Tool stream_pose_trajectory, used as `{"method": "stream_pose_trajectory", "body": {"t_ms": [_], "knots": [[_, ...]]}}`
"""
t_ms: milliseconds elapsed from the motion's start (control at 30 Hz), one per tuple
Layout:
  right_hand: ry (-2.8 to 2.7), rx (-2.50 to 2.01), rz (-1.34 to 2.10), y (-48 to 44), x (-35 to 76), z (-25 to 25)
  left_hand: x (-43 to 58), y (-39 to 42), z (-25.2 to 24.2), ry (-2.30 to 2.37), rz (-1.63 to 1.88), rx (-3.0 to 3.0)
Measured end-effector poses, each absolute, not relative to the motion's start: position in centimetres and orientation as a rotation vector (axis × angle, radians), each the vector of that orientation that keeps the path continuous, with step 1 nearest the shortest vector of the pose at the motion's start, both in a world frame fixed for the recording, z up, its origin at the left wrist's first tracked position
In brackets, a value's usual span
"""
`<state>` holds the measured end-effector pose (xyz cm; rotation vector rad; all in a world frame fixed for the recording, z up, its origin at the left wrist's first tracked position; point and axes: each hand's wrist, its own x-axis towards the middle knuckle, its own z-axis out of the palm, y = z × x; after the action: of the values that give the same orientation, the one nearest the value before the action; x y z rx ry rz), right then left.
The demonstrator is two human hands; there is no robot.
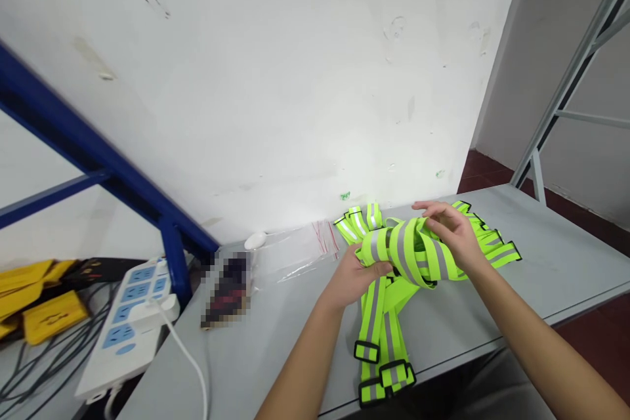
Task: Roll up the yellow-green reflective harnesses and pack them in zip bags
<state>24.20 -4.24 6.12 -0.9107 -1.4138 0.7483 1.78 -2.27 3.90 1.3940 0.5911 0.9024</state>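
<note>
A neon-yellow reflective strap [401, 251] with grey stripes is wound into loose loops above the table. My left hand [355, 275] is closed on the left end of this roll, thumb in front. At its right side my right hand [455, 233] bends over the loops, thumb against the strap and fingers curved; part of its grip is hidden. Strap ends with black buckles [367, 351] hang down below the roll to the table's front edge. More folded reflective straps [499, 246] lie behind and right of my right hand, and others [352, 223] lie behind the roll.
On the grey table [295, 328] lie a clear plastic bag [290, 252], a white oval object [255, 241] and a blurred-out item [229, 292]. A white power strip [132, 315], cables and yellow packets [54, 315] are at left. A blue metal frame [98, 157] stands beside the wall.
</note>
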Motion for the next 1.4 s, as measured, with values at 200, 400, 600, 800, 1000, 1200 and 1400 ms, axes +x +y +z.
{"method": "stream_pose_trajectory", "body": {"t_ms": [200,400,600,800,1000,1200,1400], "knots": [[-1.62,-0.977,0.914,-4.5,24.8,6.1,1.2,-1.7,3.3,0.56,0.887,1.257],[-1.585,-0.977,0.791,-4.3,23.9,5.5,1.8,-2.0,2.9,0.515,0.888,1.179],[-1.418,-0.983,0.872,-3.9,24.4,5.4,2.2,-1.5,1.5,0.488,0.939,0.884],[-1.564,-1.106,0.879,-3.8,22.5,6.6,2.8,-1.1,0.1,0.423,0.927,0.777],[-1.503,-1.047,0.956,-4.9,21.7,5.4,2.7,-0.8,-0.1,0.426,0.956,0.75],[-1.189,-1.062,1.183,-4.6,21.7,3.8,2.2,-1.3,0.3,0.358,0.834,1.021],[-1.155,-0.969,1.225,-5.1,22.3,4.3,1.6,-1.0,0.7,0.407,0.857,1.133]]}}
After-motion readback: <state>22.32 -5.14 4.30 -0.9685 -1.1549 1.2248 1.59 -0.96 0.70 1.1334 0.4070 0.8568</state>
